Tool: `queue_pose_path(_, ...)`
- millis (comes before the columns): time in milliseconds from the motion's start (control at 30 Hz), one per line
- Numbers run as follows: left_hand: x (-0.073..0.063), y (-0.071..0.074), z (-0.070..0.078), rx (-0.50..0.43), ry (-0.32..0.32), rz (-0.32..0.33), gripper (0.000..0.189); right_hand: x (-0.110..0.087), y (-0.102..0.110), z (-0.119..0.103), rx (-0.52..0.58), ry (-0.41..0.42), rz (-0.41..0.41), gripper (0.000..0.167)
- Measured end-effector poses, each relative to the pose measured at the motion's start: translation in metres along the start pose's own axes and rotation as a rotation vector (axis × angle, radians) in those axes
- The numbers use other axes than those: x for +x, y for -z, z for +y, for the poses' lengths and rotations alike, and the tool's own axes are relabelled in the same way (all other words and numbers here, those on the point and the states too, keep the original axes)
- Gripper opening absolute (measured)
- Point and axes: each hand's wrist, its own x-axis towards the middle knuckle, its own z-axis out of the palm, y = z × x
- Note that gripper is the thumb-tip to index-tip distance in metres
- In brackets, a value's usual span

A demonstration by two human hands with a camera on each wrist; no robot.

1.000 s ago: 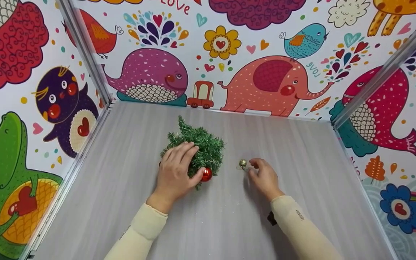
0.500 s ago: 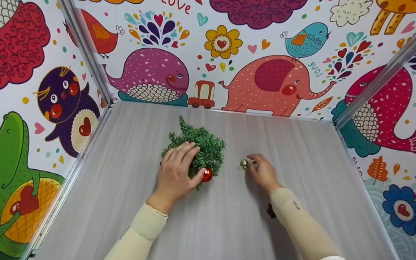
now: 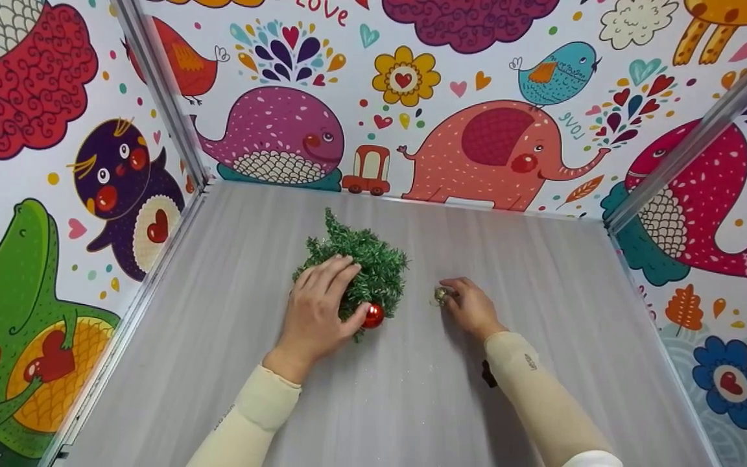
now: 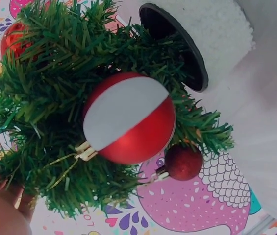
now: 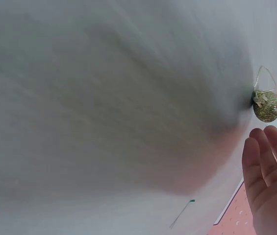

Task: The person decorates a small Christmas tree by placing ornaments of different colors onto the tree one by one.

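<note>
A small green Christmas tree [image 3: 373, 266] is on the table, its dark round base [image 4: 180, 49] showing in the left wrist view. My left hand [image 3: 318, 298] holds its near left side, fingers over the branches and thumb beside a shiny red bauble [image 3: 373, 315]. In the left wrist view, a red and white bauble [image 4: 131, 117] and a small dark red bauble [image 4: 183, 161] hang among the branches. To the right, my right hand [image 3: 474, 308] pinches a small gold bauble [image 3: 440, 296] at the table surface. Its string loop [image 5: 266, 73] stands out beside it; the index fingertip is partly hidden.
The grey table [image 3: 373, 402] is bordered by printed walls with metal corner posts [image 3: 159, 91]. A thin strand with a green tip [image 5: 183, 211] lies on the table in the right wrist view. Tiny bright specks dot the near tabletop.
My right hand has closed in on the gold bauble, thumb and index finger now at it. The left hand has stayed on the tree. The head view has shifted slightly.
</note>
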Motion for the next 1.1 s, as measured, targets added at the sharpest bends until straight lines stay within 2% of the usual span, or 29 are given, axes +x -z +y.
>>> queue_pose_path(300, 0.000, 0.000, -0.001, 0.001, -0.010, -0.008, 0.055, 0.002, -0.005, 0.005, 0.012, -0.007, -0.019, 0.036)
queue_pose_path(767, 0.000, 0.002, 0.000, -0.005, 0.007, -0.001, 0.056, 0.004, -0.009, 0.012, 0.080, 0.002, 0.016, 0.028)
queue_pose_path(1100, 0.000, 0.004, -0.001, -0.004, 0.008, -0.008, 0.054, 0.005, -0.010, 0.012, 0.086, -0.036, 0.010, 0.026)
